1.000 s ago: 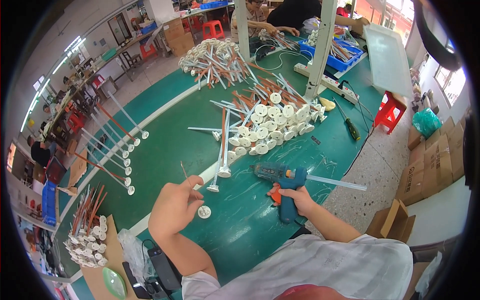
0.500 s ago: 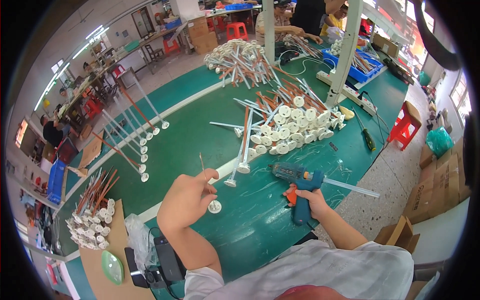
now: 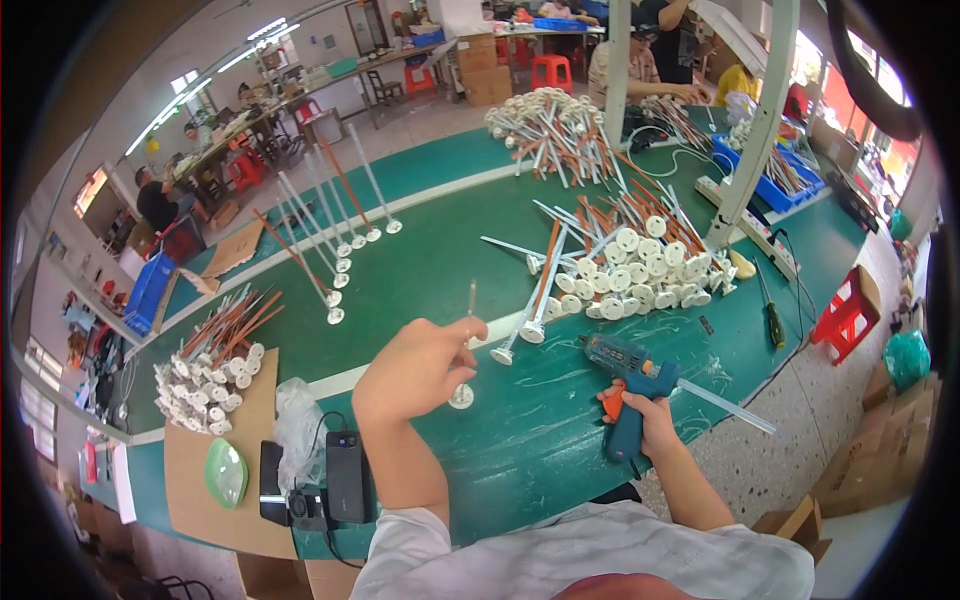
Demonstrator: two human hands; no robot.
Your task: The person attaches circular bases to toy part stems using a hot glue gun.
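My left hand [image 3: 412,372] is closed on a thin rod with a round white base [image 3: 461,397] at its lower end. The rod stands nearly upright, and its tip pokes out above my fingers. In my right hand [image 3: 655,422] is a blue-green glue gun [image 3: 627,432] with an orange trigger, my fingers wrapped round the handle. A clear glue stick [image 3: 735,408] juts from its rear. The nozzle points left, apart from the rod. Just beyond my hands lie two loose rods with white bases [image 3: 502,355], beside a big heap of white-based rods [image 3: 640,265].
Several rods stand upright on their bases [image 3: 343,266] at left. More heaps lie at the back [image 3: 545,125] and left [image 3: 205,390]. A green dish [image 3: 226,474] and black power bank [image 3: 346,478] sit near left. A screwdriver [image 3: 774,322] and white post [image 3: 760,130] stand right.
The view has swung left, so the table and everything on it sit farther right in the picture. Both hands keep their holds on the rod and the glue gun.
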